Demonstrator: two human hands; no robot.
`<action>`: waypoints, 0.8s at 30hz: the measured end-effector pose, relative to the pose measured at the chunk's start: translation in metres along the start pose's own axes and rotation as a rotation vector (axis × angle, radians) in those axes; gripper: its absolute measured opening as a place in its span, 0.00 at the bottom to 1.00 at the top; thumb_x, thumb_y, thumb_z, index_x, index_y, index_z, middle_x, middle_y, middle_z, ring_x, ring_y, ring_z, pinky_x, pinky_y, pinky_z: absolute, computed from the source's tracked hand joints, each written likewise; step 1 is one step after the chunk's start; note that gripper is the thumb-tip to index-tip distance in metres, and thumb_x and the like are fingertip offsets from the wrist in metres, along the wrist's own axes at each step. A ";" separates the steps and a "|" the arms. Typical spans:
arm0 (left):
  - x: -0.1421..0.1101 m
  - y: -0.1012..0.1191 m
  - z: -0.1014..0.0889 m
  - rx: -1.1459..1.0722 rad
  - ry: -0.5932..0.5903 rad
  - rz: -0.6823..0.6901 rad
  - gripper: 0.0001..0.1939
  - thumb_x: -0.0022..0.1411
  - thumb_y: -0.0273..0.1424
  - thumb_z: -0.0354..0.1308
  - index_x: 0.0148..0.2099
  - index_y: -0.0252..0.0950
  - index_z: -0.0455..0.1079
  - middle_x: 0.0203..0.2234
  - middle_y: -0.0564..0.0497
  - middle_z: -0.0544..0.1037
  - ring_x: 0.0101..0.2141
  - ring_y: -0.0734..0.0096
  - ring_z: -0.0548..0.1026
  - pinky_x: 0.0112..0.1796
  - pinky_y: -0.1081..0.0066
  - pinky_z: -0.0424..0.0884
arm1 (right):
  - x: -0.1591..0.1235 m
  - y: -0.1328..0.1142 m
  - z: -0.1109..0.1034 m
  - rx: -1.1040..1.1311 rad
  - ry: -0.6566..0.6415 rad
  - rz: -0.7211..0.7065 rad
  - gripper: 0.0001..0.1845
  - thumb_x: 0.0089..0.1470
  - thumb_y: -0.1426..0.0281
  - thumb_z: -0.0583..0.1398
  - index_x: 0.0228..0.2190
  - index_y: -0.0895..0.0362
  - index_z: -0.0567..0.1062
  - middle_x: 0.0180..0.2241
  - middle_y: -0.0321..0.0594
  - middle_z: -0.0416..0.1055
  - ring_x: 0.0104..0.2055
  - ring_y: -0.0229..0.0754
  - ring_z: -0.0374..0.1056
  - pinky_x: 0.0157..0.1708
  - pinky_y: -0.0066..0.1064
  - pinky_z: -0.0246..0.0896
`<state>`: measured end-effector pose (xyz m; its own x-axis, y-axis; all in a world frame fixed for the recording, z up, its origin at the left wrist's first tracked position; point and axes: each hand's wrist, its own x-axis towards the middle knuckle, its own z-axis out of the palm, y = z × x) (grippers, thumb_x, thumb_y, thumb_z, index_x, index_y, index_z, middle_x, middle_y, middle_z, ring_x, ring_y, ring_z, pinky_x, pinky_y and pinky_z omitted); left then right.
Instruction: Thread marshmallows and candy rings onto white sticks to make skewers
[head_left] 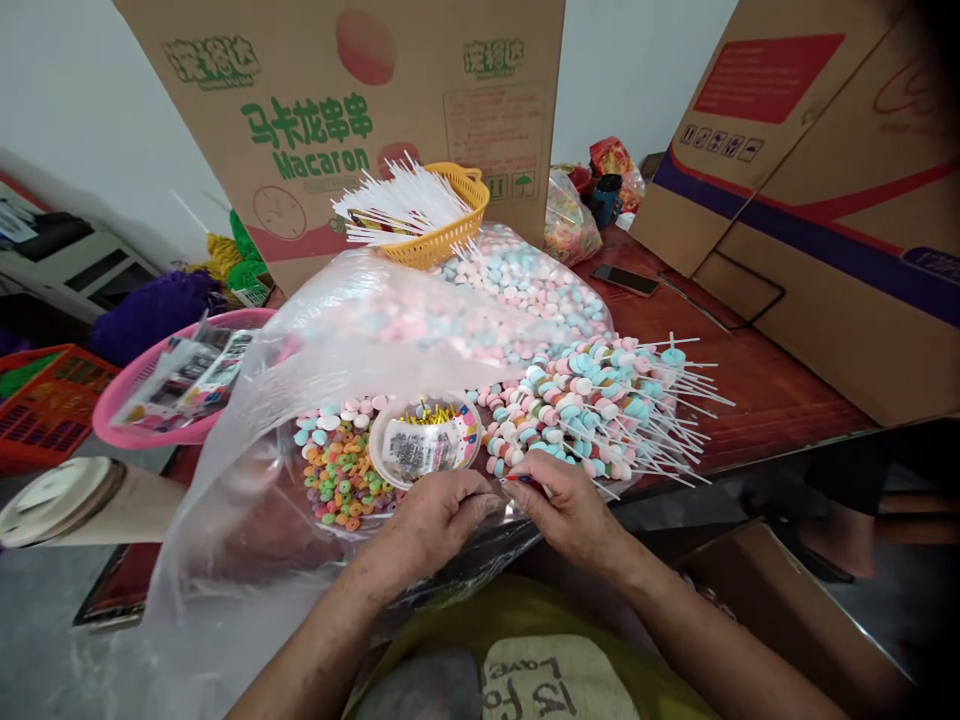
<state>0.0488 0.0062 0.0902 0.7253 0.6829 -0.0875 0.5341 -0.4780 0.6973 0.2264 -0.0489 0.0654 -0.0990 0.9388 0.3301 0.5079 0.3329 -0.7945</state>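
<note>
Where print is legible, the tall carton (337,130) behind the bench (757,390) reads "Macaron" in green under green Chinese characters, plus a pale handling-symbol panel. Second carton (810,180) at right leans over the bench: red panel, purple stripe, small icons, text too small to read. Cloth in the person's lap shows "love" and "for", upside down.

Left hand (435,525) and right hand (570,510) meet at the near bench edge, fingertips almost touching. Right fingers pinch a thin stick with a red tip (525,481); closed on it. Left fingers are curled toward the same spot; can't tell whether they grip anything.

Just beyond the right hand: pile of finished candy skewers (600,405), pastel discs on white sticks, sticks fanning right. Beyond the left hand: small clear tub with a printed label (426,442), touching a heap of coloured ring candies (337,470). Clear plastic bag (337,340) arches over both and holds a pastel candy heap (525,285) behind.

Open bench only on the right, where a phone (625,280) lies flat. Yellow basket of white sticks (442,225) sits centre back. Pink basin (187,385), red crate (45,405) and a tape roll (64,500) crowd the left side.
</note>
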 end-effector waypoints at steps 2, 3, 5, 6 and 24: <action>0.000 0.002 0.001 0.098 0.103 -0.037 0.10 0.58 0.34 0.53 0.40 0.35 0.70 0.35 0.47 0.76 0.36 0.65 0.71 0.36 0.69 0.65 | -0.001 0.000 0.006 -0.032 0.095 0.030 0.10 0.56 0.70 0.53 0.23 0.56 0.65 0.21 0.33 0.60 0.25 0.34 0.56 0.25 0.25 0.52; 0.000 0.003 0.003 0.110 0.159 -0.054 0.11 0.56 0.34 0.55 0.40 0.35 0.69 0.36 0.47 0.75 0.36 0.65 0.71 0.36 0.68 0.66 | -0.001 0.000 0.009 -0.047 0.124 0.040 0.12 0.56 0.69 0.52 0.22 0.56 0.63 0.21 0.32 0.59 0.24 0.33 0.55 0.25 0.25 0.51; 0.000 0.002 0.011 0.053 0.218 -0.064 0.08 0.54 0.34 0.57 0.36 0.36 0.69 0.31 0.49 0.76 0.32 0.68 0.72 0.33 0.71 0.66 | -0.002 0.000 0.014 -0.077 0.164 0.049 0.16 0.56 0.68 0.51 0.18 0.55 0.59 0.19 0.31 0.55 0.22 0.33 0.52 0.23 0.26 0.48; 0.000 0.001 0.015 0.009 0.226 -0.044 0.07 0.56 0.34 0.56 0.32 0.36 0.69 0.28 0.51 0.75 0.30 0.70 0.71 0.31 0.72 0.66 | -0.002 -0.001 0.016 -0.088 0.177 0.057 0.18 0.57 0.67 0.51 0.17 0.55 0.56 0.18 0.31 0.52 0.22 0.32 0.50 0.22 0.26 0.47; -0.011 -0.034 0.009 -0.177 0.380 0.027 0.14 0.64 0.36 0.45 0.30 0.35 0.65 0.22 0.54 0.68 0.26 0.76 0.65 0.29 0.76 0.62 | 0.028 0.000 -0.030 -0.514 0.244 0.129 0.14 0.57 0.65 0.51 0.35 0.59 0.73 0.36 0.48 0.72 0.41 0.44 0.66 0.43 0.35 0.58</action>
<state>0.0263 0.0097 0.0614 0.5083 0.8424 0.1786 0.4096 -0.4190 0.8104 0.2495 -0.0251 0.0896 0.1605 0.9010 0.4031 0.8589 0.0737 -0.5068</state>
